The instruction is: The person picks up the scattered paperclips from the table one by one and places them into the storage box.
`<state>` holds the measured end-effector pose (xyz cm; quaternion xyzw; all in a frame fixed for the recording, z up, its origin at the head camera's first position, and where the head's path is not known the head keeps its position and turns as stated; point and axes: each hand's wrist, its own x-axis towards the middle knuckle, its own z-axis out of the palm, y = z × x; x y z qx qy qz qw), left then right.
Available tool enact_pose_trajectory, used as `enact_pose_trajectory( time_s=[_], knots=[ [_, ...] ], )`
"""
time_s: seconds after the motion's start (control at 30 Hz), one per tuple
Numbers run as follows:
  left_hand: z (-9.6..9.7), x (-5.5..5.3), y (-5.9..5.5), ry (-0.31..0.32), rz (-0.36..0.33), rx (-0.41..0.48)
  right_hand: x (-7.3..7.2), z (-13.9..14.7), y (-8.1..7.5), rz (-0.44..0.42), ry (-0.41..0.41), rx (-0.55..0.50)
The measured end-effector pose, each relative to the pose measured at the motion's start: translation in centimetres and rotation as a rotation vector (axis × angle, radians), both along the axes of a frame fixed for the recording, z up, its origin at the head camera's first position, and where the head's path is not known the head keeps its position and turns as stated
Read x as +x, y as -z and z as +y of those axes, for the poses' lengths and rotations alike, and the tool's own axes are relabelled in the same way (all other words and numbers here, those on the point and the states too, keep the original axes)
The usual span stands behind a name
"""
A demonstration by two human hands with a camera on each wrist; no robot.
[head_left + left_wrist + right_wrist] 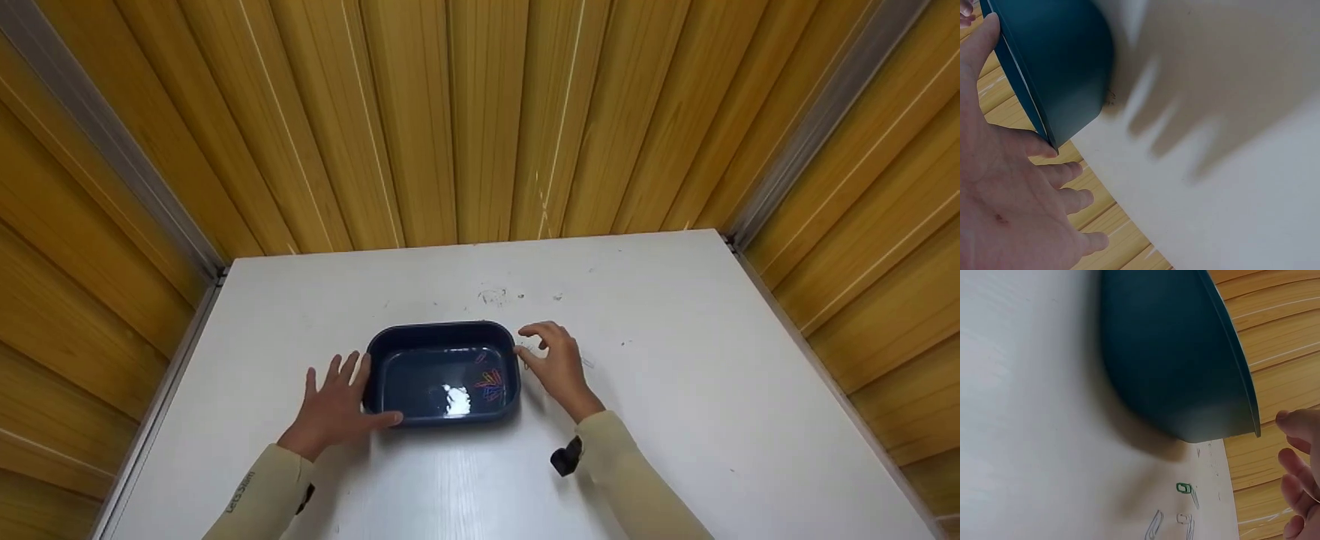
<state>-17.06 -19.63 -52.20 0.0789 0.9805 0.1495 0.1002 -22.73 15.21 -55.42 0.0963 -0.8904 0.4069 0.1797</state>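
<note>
A dark blue rectangular tray point(431, 421) stands on the white table. Inside, toward its right end, lies a small heap of coloured paper clips point(491, 386). My left hand point(332, 409) is spread at the tray's left end, thumb over the front rim and index finger along the left rim; the left wrist view shows both fingertips at the rim point(1027, 84). Beside the right rim hovers my right hand point(555, 365), thumb and index finger apart, nothing visible between them. Below it, the right wrist view shows a green paper clip point(1184, 487) and pale ones point(1154, 526) on the table.
The white table point(300, 300) has dark scuff marks point(493, 297) behind the tray. Yellow wood-look panels point(480, 127) close off the back and both sides. A black wrist camera point(566, 457) sits on the right sleeve.
</note>
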Motion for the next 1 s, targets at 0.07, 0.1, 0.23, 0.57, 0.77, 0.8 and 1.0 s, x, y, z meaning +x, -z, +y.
enact_pose_trajectory(
  time_s=[0.07, 0.1, 0.23, 0.57, 0.77, 0.8, 1.0],
  knots=[
    [-0.2, 0.1, 0.0, -0.007, -0.002, 0.005, 0.1, 0.3, 0.0, -0.01, -0.002, -0.005],
    [-0.2, 0.2, 0.0, -0.011, -0.003, 0.008, 0.1, 0.4, -0.1, -0.015, -0.002, -0.006],
    [-0.4, 0.3, -0.2, -0.017, -0.004, 0.013, 0.2, 1.0, -0.2, -0.049, 0.011, -0.014],
    [-0.2, 0.3, -0.3, -0.001, 0.004, 0.016, 0.6, 2.9, -0.3, -0.136, 0.049, -0.024],
    [0.1, 0.2, -0.3, 0.009, 0.001, 0.007, 1.1, 4.6, -0.2, -0.146, 0.071, -0.029],
    [0.1, 0.2, -0.2, 0.01, -0.003, 0.008, 1.2, 4.9, -0.1, -0.146, 0.075, -0.029],
    [0.0, 0.2, -0.1, 0.013, -0.006, 0.002, 1.3, 6.2, 0.1, -0.177, 0.082, -0.032]
  ],
)
